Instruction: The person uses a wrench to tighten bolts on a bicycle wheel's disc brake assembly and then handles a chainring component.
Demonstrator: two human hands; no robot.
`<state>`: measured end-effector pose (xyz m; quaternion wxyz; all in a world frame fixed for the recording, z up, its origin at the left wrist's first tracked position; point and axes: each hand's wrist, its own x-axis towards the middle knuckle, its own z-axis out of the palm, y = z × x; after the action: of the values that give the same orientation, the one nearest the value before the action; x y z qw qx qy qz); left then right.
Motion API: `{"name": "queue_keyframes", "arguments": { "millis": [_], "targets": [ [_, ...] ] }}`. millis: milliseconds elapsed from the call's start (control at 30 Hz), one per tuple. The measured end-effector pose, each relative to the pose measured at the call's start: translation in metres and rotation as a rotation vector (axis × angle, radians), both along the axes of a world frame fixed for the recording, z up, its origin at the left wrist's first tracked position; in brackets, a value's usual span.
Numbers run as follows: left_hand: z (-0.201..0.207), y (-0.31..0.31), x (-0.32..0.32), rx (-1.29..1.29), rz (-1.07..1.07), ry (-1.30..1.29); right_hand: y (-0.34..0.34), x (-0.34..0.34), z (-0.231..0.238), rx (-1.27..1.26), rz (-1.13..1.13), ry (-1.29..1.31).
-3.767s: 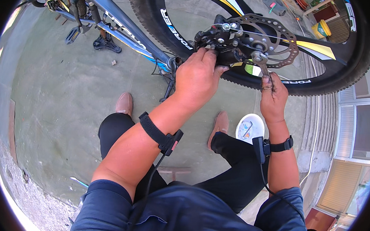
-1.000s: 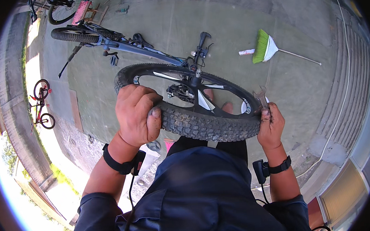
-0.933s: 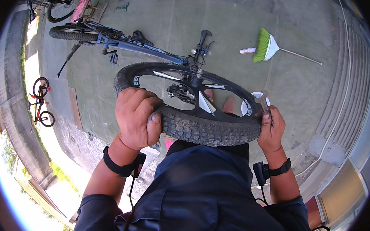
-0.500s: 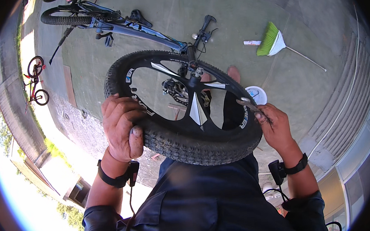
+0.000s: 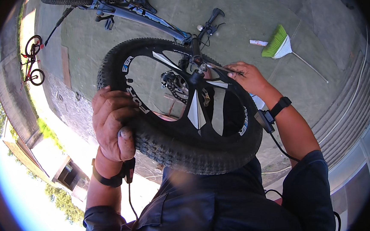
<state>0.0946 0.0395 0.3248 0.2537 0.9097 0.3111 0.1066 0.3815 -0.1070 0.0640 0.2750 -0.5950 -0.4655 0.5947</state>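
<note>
I hold a black bicycle wheel [image 5: 187, 149] with a knobby tyre and broad spokes up in front of my chest. My left hand [image 5: 112, 125] is clamped around the tyre on its left side. My right hand [image 5: 249, 76] rests at the wheel's upper right edge and pinches a thin metal tool [image 5: 224, 69] that points toward the hub [image 5: 197, 76]. A brake disc [image 5: 176, 88] shows through the spokes. Both wrists wear black straps with cables.
A blue and black bicycle frame [image 5: 143, 15] lies on the concrete beyond the wheel. A green broom [image 5: 278, 44] lies at the upper right, and a white dish [image 5: 259, 102] peeks from behind the wheel. A small red bicycle [image 5: 33, 59] stands far left, and steps run along the right.
The wheel has come up closer to me and tilted. My right hand slid from the tyre's right edge up toward the hub with the tool. My left hand kept its grip.
</note>
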Motion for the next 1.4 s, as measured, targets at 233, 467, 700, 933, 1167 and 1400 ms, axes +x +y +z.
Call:
{"name": "queue_keyframes", "arguments": {
  "millis": [233, 467, 700, 933, 1167, 1400],
  "targets": [
    [-0.001, 0.001, -0.002, -0.004, 0.010, 0.002, -0.008, -0.011, -0.027, 0.012, 0.054, -0.010],
    [-0.001, 0.000, -0.003, -0.009, 0.022, -0.013, 0.001, -0.013, -0.029, -0.106, -0.037, 0.187],
    [-0.003, -0.001, -0.004, 0.001, 0.033, -0.022, 0.002, -0.019, -0.026, -0.096, -0.019, 0.151],
    [-0.001, 0.000, -0.003, -0.009, 0.036, -0.026, -0.002, -0.024, -0.016, -0.086, -0.027, 0.122],
    [-0.003, 0.001, -0.005, -0.010, 0.040, -0.052, 0.002, -0.018, 0.029, 0.082, 0.140, -0.153],
    [-0.004, 0.003, -0.006, -0.011, 0.040, -0.083, -0.011, -0.018, 0.021, 0.082, 0.117, -0.212]
  ]
}}
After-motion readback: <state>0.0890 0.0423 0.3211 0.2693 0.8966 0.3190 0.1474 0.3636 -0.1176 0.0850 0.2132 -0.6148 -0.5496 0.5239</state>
